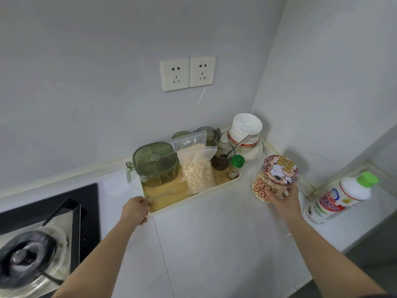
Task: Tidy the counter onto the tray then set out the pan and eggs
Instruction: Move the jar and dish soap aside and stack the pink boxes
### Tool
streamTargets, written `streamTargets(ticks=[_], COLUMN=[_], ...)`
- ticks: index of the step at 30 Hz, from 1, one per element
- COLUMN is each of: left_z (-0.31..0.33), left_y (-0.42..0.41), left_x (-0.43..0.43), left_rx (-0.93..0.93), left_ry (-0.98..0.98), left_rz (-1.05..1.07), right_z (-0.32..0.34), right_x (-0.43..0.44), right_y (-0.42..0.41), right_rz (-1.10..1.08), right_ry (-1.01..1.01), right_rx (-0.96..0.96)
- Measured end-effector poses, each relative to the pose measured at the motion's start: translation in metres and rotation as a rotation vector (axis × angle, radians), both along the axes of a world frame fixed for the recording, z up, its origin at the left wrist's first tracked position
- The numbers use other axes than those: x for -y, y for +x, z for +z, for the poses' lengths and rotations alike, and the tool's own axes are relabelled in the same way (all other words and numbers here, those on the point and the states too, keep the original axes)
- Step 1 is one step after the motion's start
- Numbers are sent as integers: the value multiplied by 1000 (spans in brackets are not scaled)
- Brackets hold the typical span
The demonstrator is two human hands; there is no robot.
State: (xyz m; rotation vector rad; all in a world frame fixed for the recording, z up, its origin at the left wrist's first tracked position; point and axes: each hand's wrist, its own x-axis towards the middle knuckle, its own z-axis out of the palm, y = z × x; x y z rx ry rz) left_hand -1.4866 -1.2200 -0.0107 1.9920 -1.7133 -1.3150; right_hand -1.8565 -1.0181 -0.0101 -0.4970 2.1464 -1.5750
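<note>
Cream-rimmed, with a wooden floor, the tray (199, 194) sits toward the far edge of the white table (214, 244), not far from its far right corner. The left hand (135, 210) grips the tray's near left corner, fingers curled over the rim. On the tray stand a green lidded container (155, 163) at the left, a clear bag of oats (197, 168) in the middle, a dark glass jar (222, 158) holding a spoon, and a small spice bottle (235, 167) with a green cap at the right end. Just right of the tray, off it, the right hand (285, 198) holds a cartoon-printed jar (277, 177) from below and behind, fingers wrapped round its side; the jar tilts toward the camera, and whether its base touches the table cannot be told. Stacked white bowls (247, 134) fill the far right corner. A gas stove (38, 244) takes the table's left end. A white bottle (341, 198) with a green cap lies on its side on the ledge at the right.
</note>
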Motion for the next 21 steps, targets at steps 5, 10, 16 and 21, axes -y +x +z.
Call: streamTargets(ticks=[5,10,16,21], left_z=[0,6,29,33], left_y=[-7,-16,-78,-146], left_x=[1,-14,-43,-60], left_rx=[153,211,61,-156], left_ry=[-15,-202,-416,-476], left_rz=[-155,-158,-308,-502], right_z=[-5,-11,-8,-9], right_x=[-1,-5,0,-1], right_y=[-1,-6,-4,-5], right_rz=[6,23,9,9], right_ry=[-28,-7,16,-6], right_rx=[35,24,22,41])
